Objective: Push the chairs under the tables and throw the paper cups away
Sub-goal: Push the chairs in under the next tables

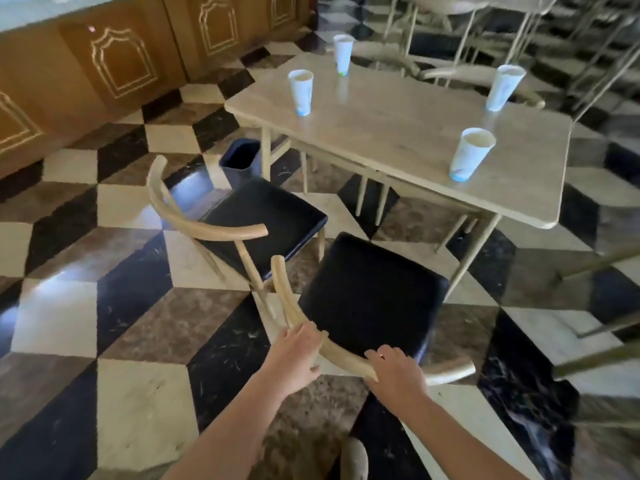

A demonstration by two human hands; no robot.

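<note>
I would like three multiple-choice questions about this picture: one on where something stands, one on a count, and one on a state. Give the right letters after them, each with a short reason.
1. Where does the dark bin stand?
A. on the table
B. on the floor by the table's left corner leg
C. on a chair seat

2. How many paper cups stand on the table?
A. two
B. four
C. six

3. What are the hands doing?
A. both hold the curved back of the nearest chair
B. both hold a cup
C. both hang free

Answers:
1 B: the bin sits on the checkered floor beside the leg of the table.
2 B: cups show at and.
3 A: the left hand and right hand grip the back rail of the nearest chair, which is not yet under the table.
</note>
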